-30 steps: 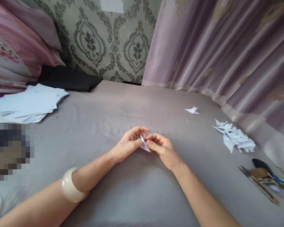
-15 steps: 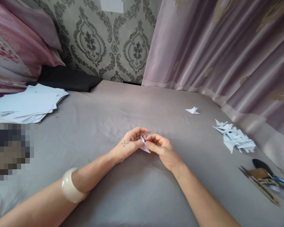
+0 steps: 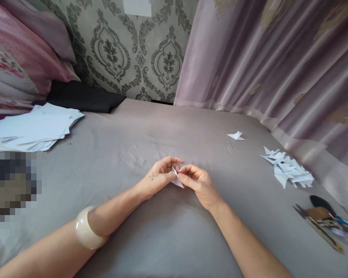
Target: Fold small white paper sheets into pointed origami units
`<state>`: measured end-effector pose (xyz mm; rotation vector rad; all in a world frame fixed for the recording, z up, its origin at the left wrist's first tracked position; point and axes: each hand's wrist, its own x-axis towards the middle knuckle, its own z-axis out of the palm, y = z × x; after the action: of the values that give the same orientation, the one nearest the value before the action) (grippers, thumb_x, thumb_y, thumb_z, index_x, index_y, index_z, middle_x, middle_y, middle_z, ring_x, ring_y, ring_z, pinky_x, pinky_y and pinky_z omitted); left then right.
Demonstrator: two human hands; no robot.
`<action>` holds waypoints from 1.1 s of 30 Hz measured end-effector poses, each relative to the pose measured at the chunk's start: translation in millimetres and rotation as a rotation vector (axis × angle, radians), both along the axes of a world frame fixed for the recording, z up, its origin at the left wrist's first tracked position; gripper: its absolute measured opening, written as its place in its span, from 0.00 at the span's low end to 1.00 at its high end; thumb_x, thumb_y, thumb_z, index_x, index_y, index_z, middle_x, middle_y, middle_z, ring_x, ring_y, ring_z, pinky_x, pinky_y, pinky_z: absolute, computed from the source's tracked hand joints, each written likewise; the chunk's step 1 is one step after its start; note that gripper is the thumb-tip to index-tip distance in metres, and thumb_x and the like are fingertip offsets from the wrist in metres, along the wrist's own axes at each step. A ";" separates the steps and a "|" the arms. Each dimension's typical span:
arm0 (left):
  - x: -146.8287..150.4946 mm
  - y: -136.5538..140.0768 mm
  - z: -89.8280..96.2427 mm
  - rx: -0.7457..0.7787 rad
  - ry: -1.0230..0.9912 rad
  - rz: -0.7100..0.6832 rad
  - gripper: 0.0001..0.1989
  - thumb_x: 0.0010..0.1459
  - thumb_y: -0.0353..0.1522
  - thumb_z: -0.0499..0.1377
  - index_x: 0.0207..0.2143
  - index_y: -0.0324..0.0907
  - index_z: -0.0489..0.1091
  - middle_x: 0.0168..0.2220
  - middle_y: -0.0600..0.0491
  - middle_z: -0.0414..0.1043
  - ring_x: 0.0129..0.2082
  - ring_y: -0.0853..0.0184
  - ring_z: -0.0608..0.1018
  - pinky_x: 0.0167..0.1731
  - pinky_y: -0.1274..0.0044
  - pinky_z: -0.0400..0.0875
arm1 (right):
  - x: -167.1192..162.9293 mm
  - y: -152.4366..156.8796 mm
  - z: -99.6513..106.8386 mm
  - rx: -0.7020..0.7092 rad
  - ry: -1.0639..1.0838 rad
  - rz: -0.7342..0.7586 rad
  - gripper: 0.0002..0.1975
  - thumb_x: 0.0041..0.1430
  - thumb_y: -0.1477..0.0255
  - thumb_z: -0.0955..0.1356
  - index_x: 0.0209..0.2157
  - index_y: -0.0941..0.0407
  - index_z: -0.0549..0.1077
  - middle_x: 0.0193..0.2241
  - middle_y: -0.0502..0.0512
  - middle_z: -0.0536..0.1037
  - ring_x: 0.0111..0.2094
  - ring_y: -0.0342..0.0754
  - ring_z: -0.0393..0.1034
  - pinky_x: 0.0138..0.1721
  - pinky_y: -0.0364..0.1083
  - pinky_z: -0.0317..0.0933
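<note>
A small piece of folded white paper [image 3: 178,182] sits between my two hands, just above the grey sheet. My left hand [image 3: 160,175] is closed on it, thumb against the paper's left side. From the right, my right hand [image 3: 199,184] pinches the same paper with thumb and index finger. One pointed corner sticks out below the thumbs, and a thin folded edge rises between the fingers. Parts of the paper are hidden by the fingers. A cream bangle [image 3: 88,227] circles my left forearm.
Folded paper figures lie in a pile [image 3: 290,168] at right, with a single paper figure [image 3: 236,136] behind it. Tools including scissors [image 3: 319,227] lie front right. A stack of white paper [image 3: 31,127] and a black cloth [image 3: 84,96] are at left. Curtains [image 3: 249,58] border the right side.
</note>
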<state>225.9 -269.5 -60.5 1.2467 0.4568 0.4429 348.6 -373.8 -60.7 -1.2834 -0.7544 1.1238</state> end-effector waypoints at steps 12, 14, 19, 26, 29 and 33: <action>0.7 4.8 -2.1 0.006 0.061 0.055 0.17 0.48 0.25 0.57 0.43 0.39 0.68 0.34 0.55 0.69 0.31 0.71 0.72 0.33 0.79 0.66 | -1.7 0.7 3.2 -0.037 -0.164 -0.090 0.13 0.55 0.60 0.70 0.31 0.57 0.75 0.23 0.49 0.72 0.25 0.41 0.66 0.28 0.42 0.63; 0.0 5.4 -2.7 0.016 0.054 0.046 0.18 0.48 0.24 0.56 0.44 0.40 0.68 0.35 0.54 0.70 0.31 0.71 0.73 0.33 0.79 0.66 | -2.1 1.1 2.1 -0.048 -0.188 -0.139 0.13 0.55 0.61 0.69 0.33 0.57 0.73 0.23 0.48 0.73 0.23 0.41 0.66 0.26 0.43 0.64; -2.4 5.3 -1.2 0.113 0.045 0.043 0.17 0.55 0.33 0.60 0.48 0.42 0.67 0.38 0.52 0.71 0.34 0.69 0.74 0.36 0.76 0.67 | 0.1 2.3 0.6 -0.045 -0.163 -0.230 0.13 0.52 0.66 0.71 0.39 0.54 0.72 0.24 0.47 0.75 0.23 0.42 0.68 0.27 0.43 0.64; -4.3 2.0 6.0 0.552 0.143 0.031 0.22 0.53 0.38 0.64 0.50 0.45 0.67 0.50 0.49 0.68 0.48 0.61 0.72 0.51 0.69 0.64 | 3.9 0.3 -1.4 -0.090 -0.075 -0.178 0.19 0.44 0.70 0.74 0.41 0.55 0.75 0.32 0.53 0.80 0.37 0.48 0.74 0.41 0.47 0.65; -4.8 0.2 8.2 0.553 0.181 0.005 0.27 0.51 0.39 0.65 0.54 0.46 0.64 0.52 0.49 0.68 0.52 0.59 0.70 0.53 0.68 0.63 | 3.3 -0.4 -1.7 -0.122 -0.090 -0.186 0.26 0.42 0.68 0.76 0.45 0.54 0.72 0.31 0.53 0.80 0.36 0.50 0.75 0.39 0.48 0.66; -3.5 -0.4 8.5 0.453 0.201 0.001 0.24 0.53 0.40 0.64 0.51 0.44 0.64 0.51 0.48 0.70 0.53 0.58 0.70 0.53 0.67 0.63 | -0.2 0.1 -5.8 -0.094 -0.215 -0.234 0.23 0.45 0.68 0.74 0.45 0.54 0.69 0.35 0.55 0.79 0.37 0.50 0.75 0.41 0.49 0.67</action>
<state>222.3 -269.9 -52.0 1.7391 0.5457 0.4369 348.4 -373.7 -66.5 -1.5469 -0.6934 0.8491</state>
